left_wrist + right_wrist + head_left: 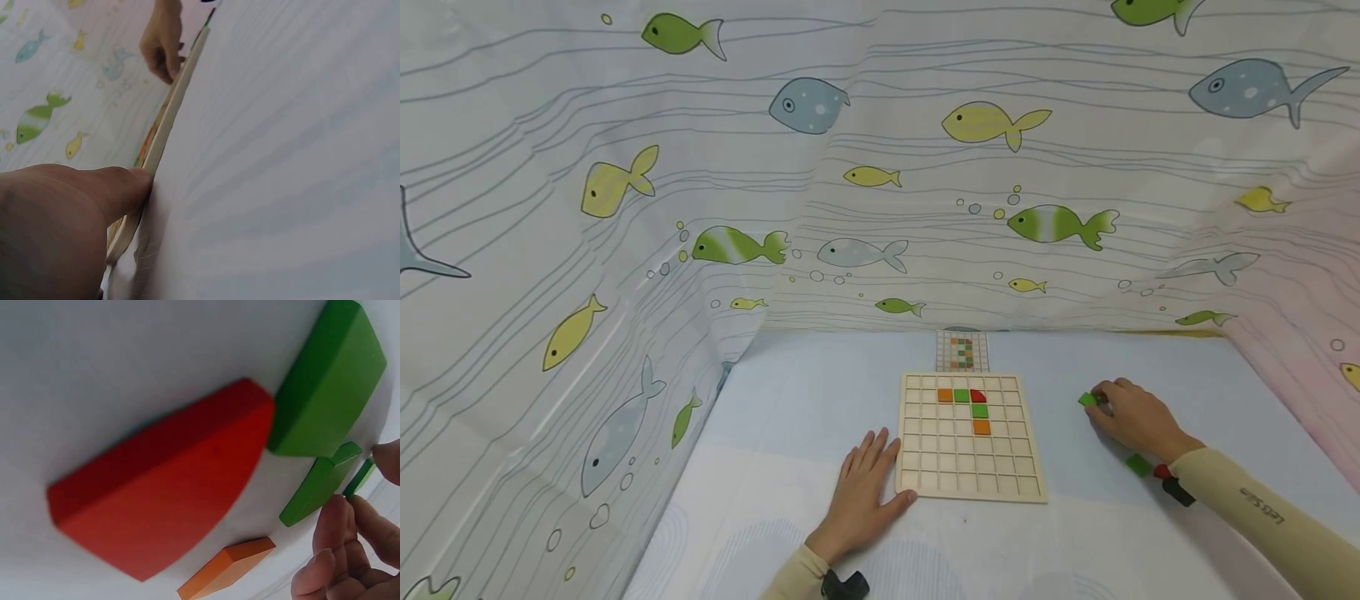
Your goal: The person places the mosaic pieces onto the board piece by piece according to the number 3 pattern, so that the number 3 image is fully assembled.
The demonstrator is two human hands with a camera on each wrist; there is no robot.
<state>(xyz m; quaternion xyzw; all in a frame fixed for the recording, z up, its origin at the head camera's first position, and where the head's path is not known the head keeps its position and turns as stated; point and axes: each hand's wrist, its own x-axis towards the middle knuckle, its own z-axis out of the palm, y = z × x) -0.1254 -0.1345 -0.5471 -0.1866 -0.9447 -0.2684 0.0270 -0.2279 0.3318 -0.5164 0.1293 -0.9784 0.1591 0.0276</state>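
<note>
A square wooden grid board [940, 458] lies on the table. In its upper part sit an orange tile [982, 427], another orange tile [945, 396], two green square tiles [962, 396] and a red rounded tile [977, 396]. My left hand [863, 500] lies with fingers extended along the board's left edge; in the left wrist view its thumb [128, 187] touches the board's edge. Right of the board, my right hand [1138, 421] pinches a green square tile [360, 478] between thumb and fingers. Another green tile [319, 487] lies just beside those fingers.
Near my right wrist lie a green tile [1137, 464] and a red rounded tile [1162, 472]. The right wrist view also has an orange tile [228, 569]. A small pattern card [942, 354] lies behind the board. Fish-printed cloth [910, 200] surrounds the table.
</note>
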